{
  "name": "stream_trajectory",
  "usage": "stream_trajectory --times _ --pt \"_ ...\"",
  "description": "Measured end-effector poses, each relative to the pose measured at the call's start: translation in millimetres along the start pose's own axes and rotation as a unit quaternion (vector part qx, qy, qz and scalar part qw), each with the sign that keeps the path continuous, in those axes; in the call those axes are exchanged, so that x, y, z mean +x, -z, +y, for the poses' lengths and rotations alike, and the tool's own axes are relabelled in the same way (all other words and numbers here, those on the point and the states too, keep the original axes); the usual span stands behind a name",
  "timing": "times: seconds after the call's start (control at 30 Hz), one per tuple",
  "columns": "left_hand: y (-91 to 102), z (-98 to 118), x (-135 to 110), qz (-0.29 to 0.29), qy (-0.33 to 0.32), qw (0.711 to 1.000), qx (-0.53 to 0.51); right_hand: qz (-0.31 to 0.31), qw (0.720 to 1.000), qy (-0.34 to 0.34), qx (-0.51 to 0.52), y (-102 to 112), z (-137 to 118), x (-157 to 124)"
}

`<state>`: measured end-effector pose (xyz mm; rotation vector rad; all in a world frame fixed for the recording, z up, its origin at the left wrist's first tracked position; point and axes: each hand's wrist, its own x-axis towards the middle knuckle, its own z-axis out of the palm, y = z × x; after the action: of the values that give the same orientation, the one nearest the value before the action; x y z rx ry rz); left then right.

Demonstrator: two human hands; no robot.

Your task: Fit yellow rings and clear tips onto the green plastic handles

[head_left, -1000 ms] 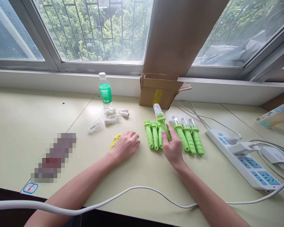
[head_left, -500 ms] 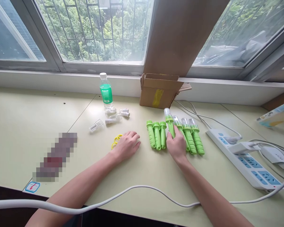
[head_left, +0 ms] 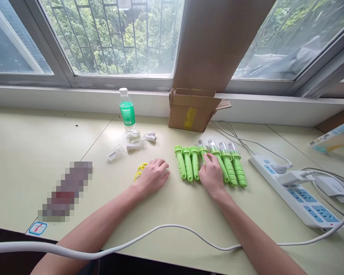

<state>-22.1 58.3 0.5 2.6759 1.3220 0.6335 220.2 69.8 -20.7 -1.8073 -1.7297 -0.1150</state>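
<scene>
Left of centre in the frame, near the water bottle (head_left: 127, 113), a bunch of clear and white parts (head_left: 136, 144) is just lying loose, same spots as a second ago. Same story for the yellow rings (head_left: 143, 164) a bit lower down, partly hidden by the left hand (head_left: 152, 173). Moving right, three bare-topped green handles (head_left: 187, 164) sit side by side, no change there. Next along is the actual news: the capped handle (head_left: 201, 146) was up in the air a second ago and it's now down on the table (head_left: 166, 206), between the bare-topped ones and the three other capped handles (head_left: 230, 164) right of centre. So that's four capped and three bare in the row, and I'd read this piece as basically placed.

Hands, again left to right. Left one's palm down mid-frame, right by the rings, fingers loosely bent and a little apart. Nothing I can see in it, though the underside's hidden. Right hand (head_left: 212, 175) is curled over the capped handle just right of centre, fingers touching it below the clear top. Can't tell if it's really pinching or just resting there.
</scene>
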Motion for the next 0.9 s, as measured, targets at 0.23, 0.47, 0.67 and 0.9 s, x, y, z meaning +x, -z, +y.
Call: stream_trajectory --times 0.23,0.47,0.67,0.9 --pt "0.1 0.1 -0.1 -0.003 0.001 1.000 -0.001 0.002 0.995 0.046 -0.094 2.1 -1.2 -0.9" --pt "-0.3 -0.1 -0.2 0.000 0.000 1.000 0.000 0.001 0.992 0.061 -0.111 1.6 0.4 0.2" --pt "0.3 0.6 -0.4 0.002 0.000 1.000 -0.001 -0.015 0.991 0.054 -0.119 2.9 -1.3 0.4" --pt "0.5 0.9 -0.4 0.003 -0.001 1.000 -0.002 -0.008 0.992 0.049 -0.115 6.8 -6.6 1.2"
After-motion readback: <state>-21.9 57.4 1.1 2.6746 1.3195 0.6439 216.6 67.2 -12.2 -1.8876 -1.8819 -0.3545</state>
